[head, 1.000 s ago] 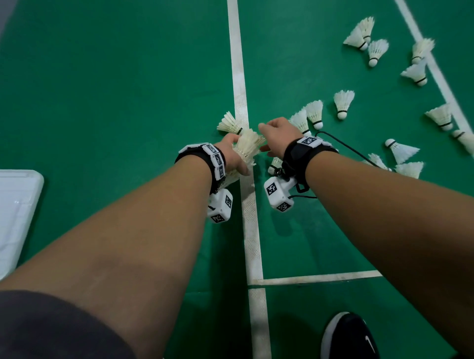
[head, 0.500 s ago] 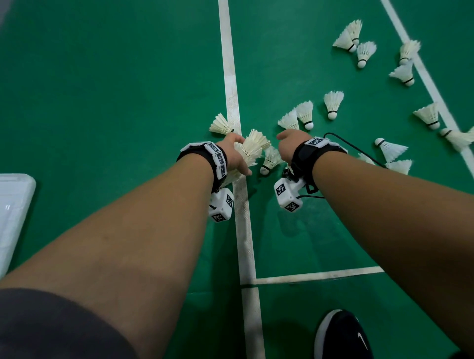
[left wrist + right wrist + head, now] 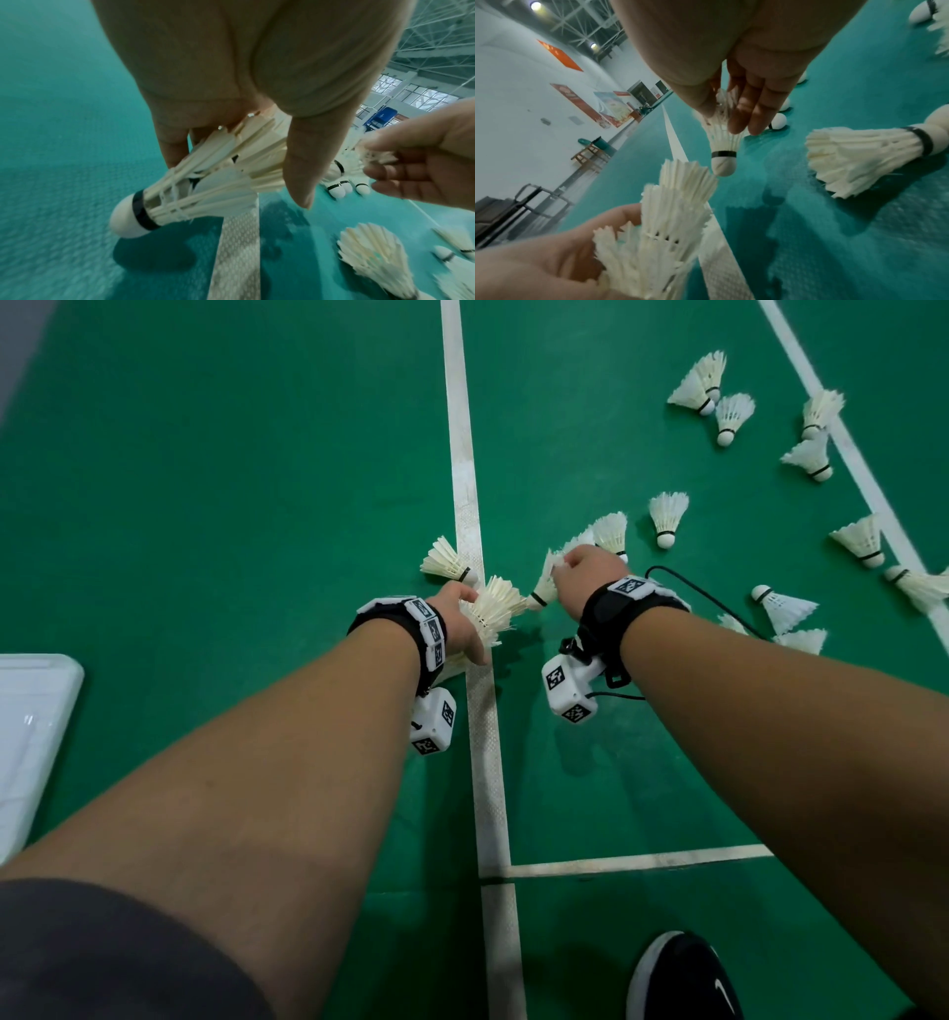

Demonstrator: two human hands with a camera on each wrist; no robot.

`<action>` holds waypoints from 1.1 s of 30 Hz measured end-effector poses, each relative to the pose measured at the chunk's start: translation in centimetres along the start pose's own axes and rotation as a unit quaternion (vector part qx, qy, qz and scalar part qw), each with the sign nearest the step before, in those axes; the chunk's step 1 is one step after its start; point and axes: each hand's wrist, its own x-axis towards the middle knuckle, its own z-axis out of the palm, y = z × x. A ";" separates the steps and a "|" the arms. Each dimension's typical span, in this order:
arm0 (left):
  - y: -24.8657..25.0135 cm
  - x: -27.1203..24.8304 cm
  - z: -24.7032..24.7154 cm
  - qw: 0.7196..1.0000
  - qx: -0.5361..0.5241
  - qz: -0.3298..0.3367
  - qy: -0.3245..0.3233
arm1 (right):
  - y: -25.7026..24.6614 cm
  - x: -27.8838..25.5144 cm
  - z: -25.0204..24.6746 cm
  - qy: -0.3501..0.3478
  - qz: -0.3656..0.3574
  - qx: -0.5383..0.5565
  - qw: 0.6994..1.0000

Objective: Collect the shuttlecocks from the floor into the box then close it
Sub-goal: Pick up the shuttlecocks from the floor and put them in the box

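White shuttlecocks point(image 3: 667, 513), black-banded; green floor point(image 3: 205, 480).

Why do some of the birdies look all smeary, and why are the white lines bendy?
Left wrist view: the shuttlecock on the floor at the lower right smears with motion blur, while the held stack is sharp. Right wrist view: the wide lens curves the wall and the white line. Head view: evenly lit, with soft shadows on the floor under the arms.

Green court floor point(image 3: 205, 505) with white lines point(image 3: 464, 454) bears scattered shuttlecocks point(image 3: 667, 518) and a white box point(image 3: 31, 726)
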 end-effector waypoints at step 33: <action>-1.1 1.3 0.1 0.999 -0.027 0.015 -0.007 | -3.1 -1.7 2.5 -0.098 0.017 0.098 0.990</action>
